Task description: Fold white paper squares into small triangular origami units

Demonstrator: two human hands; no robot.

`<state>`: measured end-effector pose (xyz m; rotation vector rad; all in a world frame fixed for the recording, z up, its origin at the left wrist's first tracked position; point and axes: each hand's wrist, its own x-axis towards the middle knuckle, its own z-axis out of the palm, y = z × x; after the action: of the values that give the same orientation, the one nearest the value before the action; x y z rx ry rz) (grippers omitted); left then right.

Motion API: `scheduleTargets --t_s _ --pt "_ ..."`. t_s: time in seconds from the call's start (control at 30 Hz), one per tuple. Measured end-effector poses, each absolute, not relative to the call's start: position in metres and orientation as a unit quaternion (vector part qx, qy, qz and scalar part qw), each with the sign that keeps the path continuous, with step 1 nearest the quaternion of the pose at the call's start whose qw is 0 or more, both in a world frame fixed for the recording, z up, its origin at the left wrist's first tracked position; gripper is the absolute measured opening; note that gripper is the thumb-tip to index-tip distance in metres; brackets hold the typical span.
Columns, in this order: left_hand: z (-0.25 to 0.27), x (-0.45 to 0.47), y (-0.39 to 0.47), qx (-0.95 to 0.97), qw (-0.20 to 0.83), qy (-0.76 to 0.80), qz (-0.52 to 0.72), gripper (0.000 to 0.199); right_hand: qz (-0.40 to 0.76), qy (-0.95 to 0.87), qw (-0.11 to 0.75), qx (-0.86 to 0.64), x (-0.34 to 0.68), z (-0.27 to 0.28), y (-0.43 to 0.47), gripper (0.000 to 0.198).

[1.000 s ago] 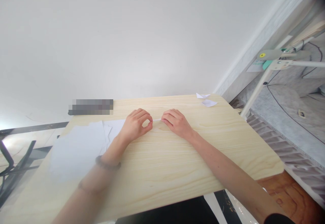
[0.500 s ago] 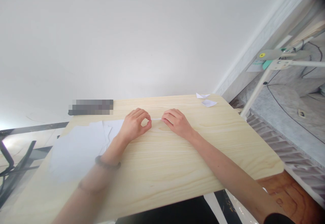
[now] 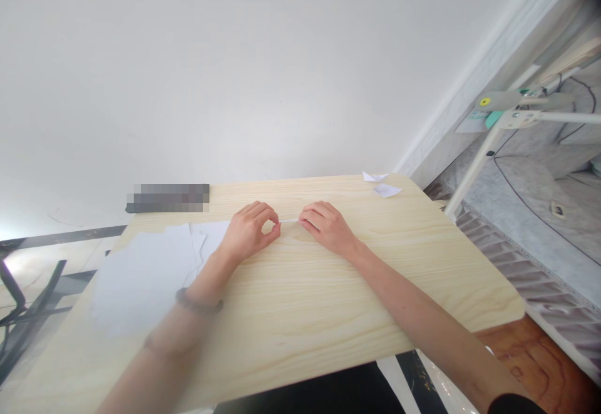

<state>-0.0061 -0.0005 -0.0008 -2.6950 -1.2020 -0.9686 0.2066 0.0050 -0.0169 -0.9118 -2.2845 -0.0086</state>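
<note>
Spanning the short gap between the hands, a thin white strip [image 3: 290,220] runs nearly level in my head view, toward the far side of the wood-grain table [image 3: 328,307]. I read it as paper, seen almost edge-on: plain, straight, slender as a line, both ends hidden under fingers. From here I cannot tell whether it is folded or touches the tabletop. I have the left hand [image 3: 248,229] pinching one end, thumb and forefinger meeting at the tips with a rounded opening behind them. The right hand [image 3: 328,229] grips the other end, fingers bunched against the thumb. Overlapping white sheets [image 3: 141,276] lie to the left; two bent paper pieces [image 3: 387,190] sit near the far right corner.
</note>
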Motion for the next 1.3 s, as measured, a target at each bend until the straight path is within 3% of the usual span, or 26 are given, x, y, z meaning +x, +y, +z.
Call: scheduleTargets --t_s 1.3 --pt "-0.0006 -0.0003 -0.0035 -0.899 -0.010 -0.330 -0.288 0.009 0.019 -0.887 0.331 -0.321 0.2005 -0.0195 0.0028 0.009"
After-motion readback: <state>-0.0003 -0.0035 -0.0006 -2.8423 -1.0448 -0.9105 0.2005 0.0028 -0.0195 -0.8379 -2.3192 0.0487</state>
